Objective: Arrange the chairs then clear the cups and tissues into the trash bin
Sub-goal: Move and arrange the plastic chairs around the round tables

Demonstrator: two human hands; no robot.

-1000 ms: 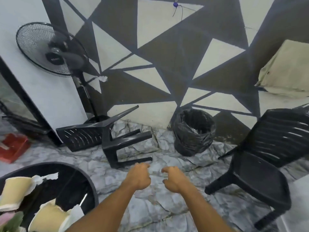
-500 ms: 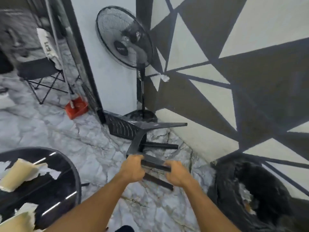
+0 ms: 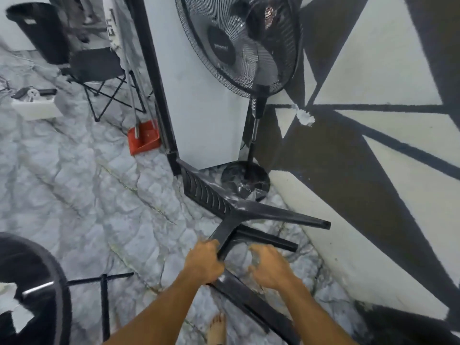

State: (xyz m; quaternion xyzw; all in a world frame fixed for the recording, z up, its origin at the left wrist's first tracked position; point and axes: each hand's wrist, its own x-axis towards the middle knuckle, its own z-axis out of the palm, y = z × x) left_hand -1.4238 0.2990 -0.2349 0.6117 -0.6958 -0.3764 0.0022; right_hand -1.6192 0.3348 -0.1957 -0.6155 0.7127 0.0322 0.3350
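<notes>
Left hand (image 3: 205,262) gripped a leg of the overturned chair (image 3: 249,212), forearm extended. Right hand (image 3: 271,266) hovered just right, fingers half-curled, holding nothing.

This looks to me like a small café or casual seating room. A wall (image 3: 373,150) on the right is painted in black and cream triangles above a marble-look floor (image 3: 74,195). A pedestal fan (image 3: 239,43) stands at the far corner, with a black plastic chair (image 3: 249,212) tipped over below it. A red dustpan (image 3: 144,140) and a folding chair (image 3: 99,66) are at the far left.
</notes>
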